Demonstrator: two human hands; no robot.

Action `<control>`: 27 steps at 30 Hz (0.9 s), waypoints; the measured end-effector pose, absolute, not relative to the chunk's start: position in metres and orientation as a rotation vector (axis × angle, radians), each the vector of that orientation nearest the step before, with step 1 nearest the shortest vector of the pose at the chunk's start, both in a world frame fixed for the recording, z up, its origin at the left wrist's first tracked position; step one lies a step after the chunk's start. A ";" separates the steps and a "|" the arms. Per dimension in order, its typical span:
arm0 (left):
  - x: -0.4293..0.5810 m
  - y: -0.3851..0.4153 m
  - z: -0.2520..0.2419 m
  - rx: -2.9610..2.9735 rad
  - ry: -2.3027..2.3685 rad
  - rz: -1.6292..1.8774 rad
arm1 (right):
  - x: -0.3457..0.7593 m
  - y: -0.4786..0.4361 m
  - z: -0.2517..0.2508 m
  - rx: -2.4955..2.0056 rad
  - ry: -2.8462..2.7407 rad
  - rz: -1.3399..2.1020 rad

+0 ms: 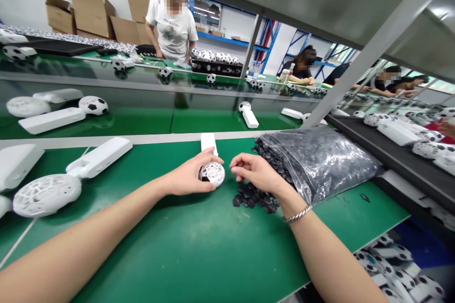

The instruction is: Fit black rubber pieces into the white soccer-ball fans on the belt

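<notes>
My left hand (186, 175) is closed around the round head of a white handheld fan (213, 172), thumb below and fingers over the top. The head has a football-like lattice with a black patch at its left side, and its white handle points away from me. Just right of it, my right hand (256, 171) is closed, thumb and fingertips drawn together; anything between them is too small to make out. Under and beside that hand lies a pile of small black flat pieces (250, 195). More of them spill from a clear plastic bag (323, 161).
White fans (48, 194) lie on the green table at left. A conveyor (142, 120) beyond carries several fans with football heads. A slanting metal post (369, 42) and a fan-filled black rack (401, 151) stand right. Across the line works a person in a white shirt (172, 28).
</notes>
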State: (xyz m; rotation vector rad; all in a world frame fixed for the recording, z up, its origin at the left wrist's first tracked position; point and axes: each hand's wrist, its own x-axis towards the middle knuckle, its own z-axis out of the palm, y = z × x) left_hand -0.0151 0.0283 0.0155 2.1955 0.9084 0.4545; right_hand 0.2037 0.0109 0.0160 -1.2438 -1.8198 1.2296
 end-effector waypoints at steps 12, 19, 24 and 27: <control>-0.011 0.024 0.016 2.234 0.903 0.489 | 0.197 0.002 0.023 -1.129 -2.062 0.619; -0.011 0.024 0.015 2.259 0.879 0.506 | 0.196 0.000 0.025 -1.134 -2.131 0.788; -0.010 0.023 0.013 2.254 0.908 0.508 | 0.194 -0.004 0.026 -1.143 -2.031 0.999; -0.010 0.022 0.013 2.245 0.924 0.517 | 0.191 -0.006 0.027 -1.141 -2.050 0.909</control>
